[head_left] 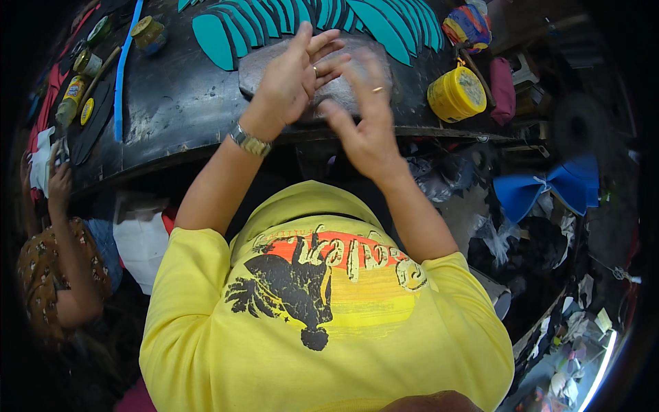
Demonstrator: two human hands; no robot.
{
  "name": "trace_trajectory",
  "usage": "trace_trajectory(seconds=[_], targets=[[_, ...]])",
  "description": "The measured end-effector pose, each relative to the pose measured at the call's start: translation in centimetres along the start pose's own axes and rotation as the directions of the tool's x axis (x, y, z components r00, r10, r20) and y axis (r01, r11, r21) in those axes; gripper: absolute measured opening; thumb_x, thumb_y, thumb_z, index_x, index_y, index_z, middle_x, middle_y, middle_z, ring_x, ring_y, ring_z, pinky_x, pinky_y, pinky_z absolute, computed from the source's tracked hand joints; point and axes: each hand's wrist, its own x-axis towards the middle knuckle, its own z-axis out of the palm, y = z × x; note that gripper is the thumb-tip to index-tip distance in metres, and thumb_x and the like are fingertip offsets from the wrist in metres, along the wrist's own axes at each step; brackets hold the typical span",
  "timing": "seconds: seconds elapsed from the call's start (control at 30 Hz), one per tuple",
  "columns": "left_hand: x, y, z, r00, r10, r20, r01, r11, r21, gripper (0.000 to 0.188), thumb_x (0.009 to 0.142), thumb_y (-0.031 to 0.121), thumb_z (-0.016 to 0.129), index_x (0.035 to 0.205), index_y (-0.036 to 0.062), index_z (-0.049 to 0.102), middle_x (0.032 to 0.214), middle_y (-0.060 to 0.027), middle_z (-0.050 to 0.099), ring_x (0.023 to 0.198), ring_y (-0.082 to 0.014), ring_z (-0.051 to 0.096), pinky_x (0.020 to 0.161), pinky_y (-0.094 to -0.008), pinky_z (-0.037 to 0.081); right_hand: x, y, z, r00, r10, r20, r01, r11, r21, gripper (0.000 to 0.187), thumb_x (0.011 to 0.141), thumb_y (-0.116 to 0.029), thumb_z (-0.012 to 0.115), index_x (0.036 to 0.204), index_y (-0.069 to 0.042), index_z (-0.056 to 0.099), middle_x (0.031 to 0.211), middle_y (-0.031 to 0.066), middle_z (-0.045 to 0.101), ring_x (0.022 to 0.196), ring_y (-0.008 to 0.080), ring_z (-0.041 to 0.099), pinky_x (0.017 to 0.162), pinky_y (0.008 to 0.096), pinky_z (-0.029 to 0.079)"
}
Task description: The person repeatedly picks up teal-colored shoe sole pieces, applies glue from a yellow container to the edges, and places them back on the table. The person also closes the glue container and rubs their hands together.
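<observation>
My left hand (pixel 294 77) is raised over a flat grey slab (pixel 274 58), its fingers stretched out and holding nothing. Beside it my right hand (pixel 364 122) hangs over the slab's near right part, thumb and fingers apart, the fingertips smeared by motion. A small gap separates the two hands. Just beyond the slab, several teal, leaf-shaped cut pieces (pixel 213 42) with dark edges lie overlapping in a fanned row. More of these teal pieces (pixel 381 31) spread toward the right.
A yellow bucket (pixel 446 96) stands at the table's right side. Left on the dark table (pixel 171 103) are a blue strip (pixel 126 69), jars (pixel 147 33) and a glue bottle (pixel 72 96). Another person's hand (pixel 60 175) is at the far left. Blue sheets (pixel 522 196) lie lower right.
</observation>
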Motion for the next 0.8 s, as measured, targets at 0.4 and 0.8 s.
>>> trace_trajectory(seconds=[0.4, 0.8], targets=[[-0.3, -4.2, -0.6, 0.999, -0.047, 0.004, 0.046, 0.988, 0.151, 0.043, 0.106, 0.026, 0.039, 0.137, -0.0026, 0.047, 0.13, -0.018, 0.058, 0.114, -0.0212, 0.06, 0.098, -0.0333, 0.049, -0.7, -0.8, 3.3, 0.975, 0.052, 0.215, 0.119, 0.695, -0.709, 0.08, 0.075, -0.023, 0.07, 0.141, 0.009, 0.038, 0.16, 0.0255, 0.009, 0.149, 0.0446, 0.003, 0.113, 0.0668, 0.008], [-4.0, 0.9, 0.3, 0.853, -0.096, 0.512, -0.173, 0.875, 0.453, 0.04, 0.105, 0.02, 0.044, 0.138, -0.0032, 0.047, 0.117, -0.0127, 0.065, 0.103, -0.0164, 0.066, 0.093, -0.0297, 0.053, 1.1, 1.9, -4.2, 0.982, -0.018, 0.189, -0.035, 0.96, 0.277, 0.029, 0.094, -0.036, 0.061, 0.091, -0.012, 0.078, 0.148, 0.011, 0.048, 0.148, 0.0332, 0.02, 0.117, 0.0567, 0.003]])
